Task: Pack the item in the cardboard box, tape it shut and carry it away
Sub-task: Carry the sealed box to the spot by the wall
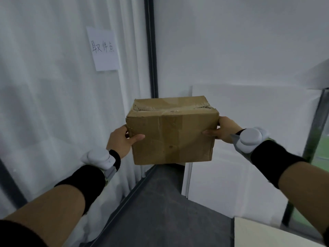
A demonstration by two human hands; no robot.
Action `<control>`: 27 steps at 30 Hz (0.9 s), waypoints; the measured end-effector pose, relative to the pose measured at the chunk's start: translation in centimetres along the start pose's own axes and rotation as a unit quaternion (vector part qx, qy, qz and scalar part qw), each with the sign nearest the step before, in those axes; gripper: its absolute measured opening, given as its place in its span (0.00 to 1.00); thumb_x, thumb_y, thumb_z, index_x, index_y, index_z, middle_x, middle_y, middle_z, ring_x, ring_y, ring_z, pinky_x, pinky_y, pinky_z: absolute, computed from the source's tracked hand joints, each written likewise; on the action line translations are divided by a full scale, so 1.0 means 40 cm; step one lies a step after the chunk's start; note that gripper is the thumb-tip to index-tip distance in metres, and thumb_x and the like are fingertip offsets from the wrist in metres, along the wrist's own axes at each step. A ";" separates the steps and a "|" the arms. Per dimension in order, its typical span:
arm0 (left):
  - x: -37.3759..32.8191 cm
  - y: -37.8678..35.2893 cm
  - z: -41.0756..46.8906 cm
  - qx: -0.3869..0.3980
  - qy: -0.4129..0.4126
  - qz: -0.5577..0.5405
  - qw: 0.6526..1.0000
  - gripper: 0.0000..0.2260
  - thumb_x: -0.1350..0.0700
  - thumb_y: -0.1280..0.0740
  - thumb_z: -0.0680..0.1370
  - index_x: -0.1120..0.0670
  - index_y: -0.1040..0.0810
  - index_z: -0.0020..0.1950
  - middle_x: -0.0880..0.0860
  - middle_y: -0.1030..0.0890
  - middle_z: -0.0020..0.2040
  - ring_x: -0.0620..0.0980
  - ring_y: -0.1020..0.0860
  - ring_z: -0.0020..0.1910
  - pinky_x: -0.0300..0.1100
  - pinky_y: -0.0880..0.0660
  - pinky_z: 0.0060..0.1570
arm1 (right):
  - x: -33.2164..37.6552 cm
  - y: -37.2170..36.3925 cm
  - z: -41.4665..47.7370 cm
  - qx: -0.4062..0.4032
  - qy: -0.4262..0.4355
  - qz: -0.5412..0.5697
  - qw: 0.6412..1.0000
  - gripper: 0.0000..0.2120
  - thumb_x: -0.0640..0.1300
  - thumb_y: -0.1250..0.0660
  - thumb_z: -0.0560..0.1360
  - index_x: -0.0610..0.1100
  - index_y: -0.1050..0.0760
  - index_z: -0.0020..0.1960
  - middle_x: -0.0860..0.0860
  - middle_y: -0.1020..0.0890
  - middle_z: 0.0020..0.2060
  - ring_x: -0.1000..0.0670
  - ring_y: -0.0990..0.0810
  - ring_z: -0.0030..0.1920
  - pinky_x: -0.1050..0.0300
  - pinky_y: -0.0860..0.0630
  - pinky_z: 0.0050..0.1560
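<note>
A creased, taped-shut cardboard box is gripped at both ends by the left hand and right hand, fingers hidden behind it

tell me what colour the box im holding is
Plain brown cardboard box, worn and creased, with clear tape along its seam; the head view shows it.

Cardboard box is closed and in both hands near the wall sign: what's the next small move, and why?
Probably lower the cardboard box onto the dark surface below it. Its flaps are already closed and taped, the left hand and right hand clamp its sides in mid-air, and the paper sign on the wall suggests this corner is the drop-off point.
</note>
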State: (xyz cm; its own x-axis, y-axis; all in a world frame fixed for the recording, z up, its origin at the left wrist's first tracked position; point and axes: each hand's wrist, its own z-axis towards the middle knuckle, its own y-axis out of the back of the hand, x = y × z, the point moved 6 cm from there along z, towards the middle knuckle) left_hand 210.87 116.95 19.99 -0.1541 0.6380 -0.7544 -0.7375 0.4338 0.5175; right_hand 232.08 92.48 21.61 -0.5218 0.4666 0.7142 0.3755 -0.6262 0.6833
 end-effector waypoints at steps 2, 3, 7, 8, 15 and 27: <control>-0.004 -0.018 0.044 -0.016 0.002 -0.006 1.000 0.19 0.48 0.27 0.69 0.53 0.23 0.57 0.50 0.19 0.53 0.44 0.25 0.44 0.29 0.32 0.40 | -0.007 0.013 0.074 -0.009 0.016 0.005 1.000 0.30 0.48 0.27 0.69 0.41 0.31 0.67 0.45 0.23 0.63 0.41 0.24 0.61 0.47 0.23 0.59; -0.003 -0.027 0.069 -0.022 0.004 -0.004 1.000 0.19 0.48 0.28 0.69 0.53 0.24 0.58 0.50 0.19 0.53 0.45 0.25 0.45 0.31 0.30 0.44 | -0.014 0.011 0.114 -0.009 0.019 0.006 1.000 0.29 0.48 0.27 0.69 0.41 0.30 0.66 0.45 0.23 0.63 0.40 0.24 0.61 0.45 0.24 0.60; 0.023 -0.049 0.172 -0.037 0.029 0.026 0.999 0.20 0.47 0.27 0.69 0.52 0.23 0.58 0.46 0.21 0.49 0.46 0.24 0.45 0.37 0.30 0.47 | -0.049 -0.029 0.254 0.015 0.026 0.025 0.999 0.29 0.50 0.27 0.69 0.41 0.30 0.66 0.45 0.23 0.63 0.41 0.24 0.61 0.43 0.24 0.60; 0.034 -0.055 0.198 -0.037 0.032 0.027 0.998 0.19 0.47 0.27 0.69 0.52 0.23 0.57 0.46 0.22 0.49 0.46 0.24 0.45 0.37 0.30 0.47 | -0.055 -0.042 0.285 0.023 0.028 0.031 0.999 0.30 0.51 0.26 0.68 0.41 0.29 0.66 0.45 0.23 0.63 0.41 0.24 0.61 0.43 0.23 0.60; 0.148 -0.119 0.406 -0.050 0.039 0.023 0.998 0.20 0.49 0.27 0.69 0.53 0.23 0.58 0.49 0.20 0.51 0.48 0.23 0.47 0.39 0.28 0.50 | -0.082 -0.120 0.537 0.042 0.037 0.051 0.997 0.32 0.50 0.25 0.67 0.41 0.30 0.66 0.46 0.23 0.63 0.42 0.23 0.61 0.43 0.22 0.59; 0.366 -0.207 0.825 -0.070 0.056 -0.010 0.996 0.20 0.47 0.27 0.69 0.52 0.23 0.57 0.51 0.19 0.55 0.47 0.23 0.47 0.38 0.28 0.49 | -0.041 -0.217 1.024 0.036 0.055 -0.015 0.998 0.30 0.49 0.27 0.69 0.40 0.31 0.67 0.44 0.23 0.63 0.40 0.25 0.62 0.48 0.25 0.61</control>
State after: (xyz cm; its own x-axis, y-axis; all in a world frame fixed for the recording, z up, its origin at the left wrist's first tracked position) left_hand 236.39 143.69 17.98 -0.2048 0.5522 -0.8081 -0.8248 0.3473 0.4463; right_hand 261.07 122.73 20.71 -0.6127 0.4101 0.6756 0.4113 -0.5644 0.7157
